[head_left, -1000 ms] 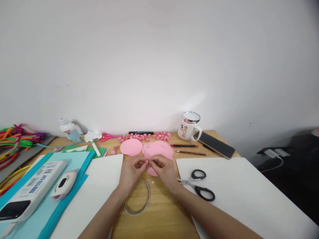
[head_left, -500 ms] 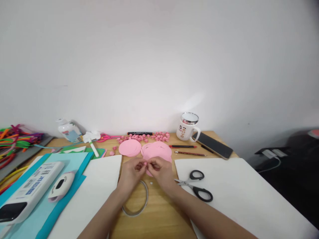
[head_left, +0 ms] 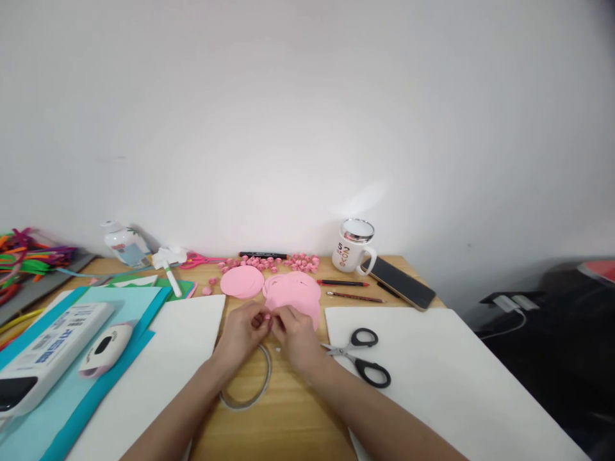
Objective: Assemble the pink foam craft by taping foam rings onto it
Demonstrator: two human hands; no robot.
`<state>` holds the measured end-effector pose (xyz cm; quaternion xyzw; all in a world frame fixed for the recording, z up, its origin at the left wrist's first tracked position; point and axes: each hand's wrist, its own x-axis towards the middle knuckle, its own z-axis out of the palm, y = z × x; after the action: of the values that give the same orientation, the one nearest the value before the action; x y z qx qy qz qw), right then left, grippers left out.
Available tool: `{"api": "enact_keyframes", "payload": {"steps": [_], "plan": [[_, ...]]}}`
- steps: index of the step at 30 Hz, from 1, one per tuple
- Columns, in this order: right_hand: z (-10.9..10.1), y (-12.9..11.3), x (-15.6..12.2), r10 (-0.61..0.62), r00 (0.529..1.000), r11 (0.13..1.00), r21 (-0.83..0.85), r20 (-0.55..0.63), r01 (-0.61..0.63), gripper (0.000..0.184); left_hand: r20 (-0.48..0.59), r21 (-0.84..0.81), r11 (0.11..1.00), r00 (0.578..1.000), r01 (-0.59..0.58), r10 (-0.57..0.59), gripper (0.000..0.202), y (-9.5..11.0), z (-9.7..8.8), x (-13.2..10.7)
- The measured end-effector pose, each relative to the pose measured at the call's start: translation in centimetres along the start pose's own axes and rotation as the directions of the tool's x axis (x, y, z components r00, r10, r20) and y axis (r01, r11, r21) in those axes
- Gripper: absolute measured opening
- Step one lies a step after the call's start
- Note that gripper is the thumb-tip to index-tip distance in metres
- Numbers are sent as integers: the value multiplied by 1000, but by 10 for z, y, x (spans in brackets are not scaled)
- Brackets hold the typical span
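My left hand is closed, thumb and forefinger pinching a small pink paper roll. Right beside it, my right hand is closed too, its fingertips meeting the left ones at the roll; they hide part of it. Just beyond the hands lie overlapping pink paper circles and a second stack of pink circles. Several small pink paper rolls are heaped behind these. A roll of tape lies flat under the left wrist. Black-handled scissors rest open to the right of my right hand.
White sheets lie on both sides. A lidless mug, a phone and pencils stand or lie at the back right. At left are a white box-shaped device, a glue bottle and pipe cleaners.
The whole scene has shifted slightly left in view as the camera turned. Both hands stay together at the pink roll, with the fingers slightly rearranged around it.
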<state>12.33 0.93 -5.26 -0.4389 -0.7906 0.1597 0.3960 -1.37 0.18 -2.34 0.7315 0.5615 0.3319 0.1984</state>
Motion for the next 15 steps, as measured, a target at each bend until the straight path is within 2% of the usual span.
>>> {"api": "enact_keyframes", "payload": {"steps": [3,6,9,12,15], "plan": [[-1,-1,2,38,999,999,-25,2,-38,13,12,20,1000,1000,15,-15,15,2,1,-1],[-3,-1,5,190,982,975,118,5,-189,12,0,-4,999,999,41,-41,17,4,3,-1],[-3,-2,8,325,945,905,277,42,-324,12,-17,-94,993,997,70,-72,19,5,5,-2],[-3,-1,9,366,929,864,354,51,-359,12,-32,-150,985,995,90,-96,19,4,7,-2],[-2,-1,9,384,922,857,353,50,-376,11,-32,-162,982,994,97,-103,17,4,8,-4]]}}
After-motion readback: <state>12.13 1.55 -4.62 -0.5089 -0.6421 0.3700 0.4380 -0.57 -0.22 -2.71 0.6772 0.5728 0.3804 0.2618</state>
